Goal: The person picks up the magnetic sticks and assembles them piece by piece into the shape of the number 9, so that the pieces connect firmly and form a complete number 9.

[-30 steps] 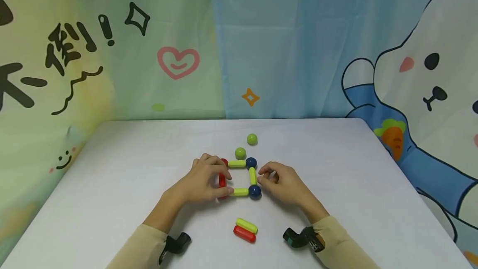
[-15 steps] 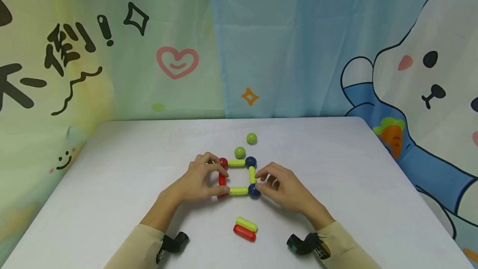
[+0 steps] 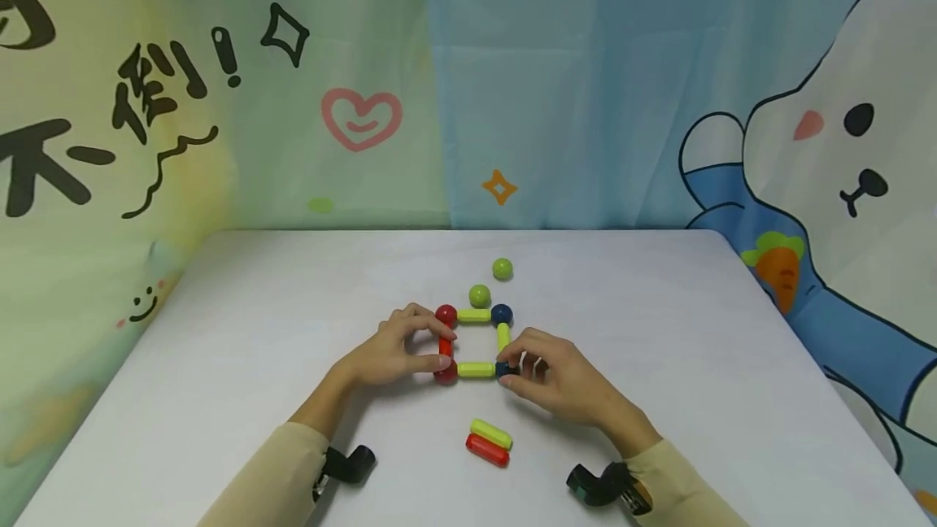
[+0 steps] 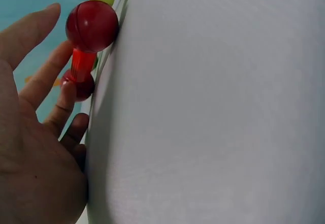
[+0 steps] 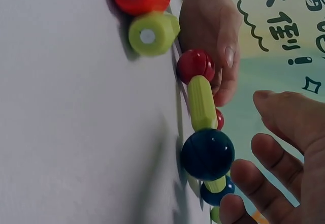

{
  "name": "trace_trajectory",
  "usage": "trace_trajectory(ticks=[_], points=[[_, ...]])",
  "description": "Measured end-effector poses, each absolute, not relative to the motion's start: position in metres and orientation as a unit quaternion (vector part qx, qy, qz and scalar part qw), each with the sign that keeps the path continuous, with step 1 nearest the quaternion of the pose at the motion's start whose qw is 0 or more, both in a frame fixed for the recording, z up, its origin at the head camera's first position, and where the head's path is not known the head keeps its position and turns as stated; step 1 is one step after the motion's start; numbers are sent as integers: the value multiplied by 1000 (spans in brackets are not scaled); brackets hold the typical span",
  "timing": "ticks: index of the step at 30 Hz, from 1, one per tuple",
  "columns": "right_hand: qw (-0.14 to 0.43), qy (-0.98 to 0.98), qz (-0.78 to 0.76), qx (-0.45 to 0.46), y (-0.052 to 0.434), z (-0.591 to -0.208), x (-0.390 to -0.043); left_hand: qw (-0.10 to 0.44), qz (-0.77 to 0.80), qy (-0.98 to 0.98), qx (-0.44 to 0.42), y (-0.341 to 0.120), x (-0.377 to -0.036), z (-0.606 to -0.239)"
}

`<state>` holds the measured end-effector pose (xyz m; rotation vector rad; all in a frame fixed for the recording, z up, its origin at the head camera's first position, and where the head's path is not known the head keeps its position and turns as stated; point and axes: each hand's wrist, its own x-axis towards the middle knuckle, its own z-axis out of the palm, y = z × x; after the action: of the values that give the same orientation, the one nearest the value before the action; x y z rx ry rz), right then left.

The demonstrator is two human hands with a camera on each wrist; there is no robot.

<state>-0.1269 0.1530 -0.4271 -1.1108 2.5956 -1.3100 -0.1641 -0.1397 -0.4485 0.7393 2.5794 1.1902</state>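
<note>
I'm looking down at a flat square of sticks and balls (image 3: 474,341) in the middle of the white table (image 3: 220,364), and both hands sit at its near corners, one on each side, which reads to me as steadying the frame so the joints stay lined up. The left hand (image 3: 395,352) cups the red side: its thumb tip rests against the near red ball (image 3: 445,373), and the fingers arch over toward the far red ball (image 3: 446,315) and the red stick (image 3: 444,345) between them. In the left wrist view those fingers lie loosely spread beside the red pieces, and I can't tell whether they actually pinch anything. The right hand (image 3: 556,381) comes in at the near blue ball (image 3: 503,369); fingertips curl around it in the head view, though the right wrist view shows the fingers (image 5: 277,155) relaxed and just beside it, so I call that a light touch at most. Two green balls (image 3: 479,295) lie loose just beyond the square. A spare green stick (image 3: 491,433) and red stick (image 3: 487,450) lie touching, side by side, nearer to me, between the wrists.
</note>
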Motion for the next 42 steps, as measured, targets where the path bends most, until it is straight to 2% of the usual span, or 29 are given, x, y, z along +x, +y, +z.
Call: trace_trajectory(ticks=[17,26,33,42], points=[[49,802,-419,-423,144,-440,-115,97,402,880,233,-142,-163,-454],[103,835,-373,-391,141,-436,-110,92,406,877,240,-140,-162,-453],[98,829,-377,-401,142,-434,-108,84,407,879,233,-137,-162,-451],[127,829,-382,-388,145,-433,-99,96,409,878,231,-136,-160,-451]])
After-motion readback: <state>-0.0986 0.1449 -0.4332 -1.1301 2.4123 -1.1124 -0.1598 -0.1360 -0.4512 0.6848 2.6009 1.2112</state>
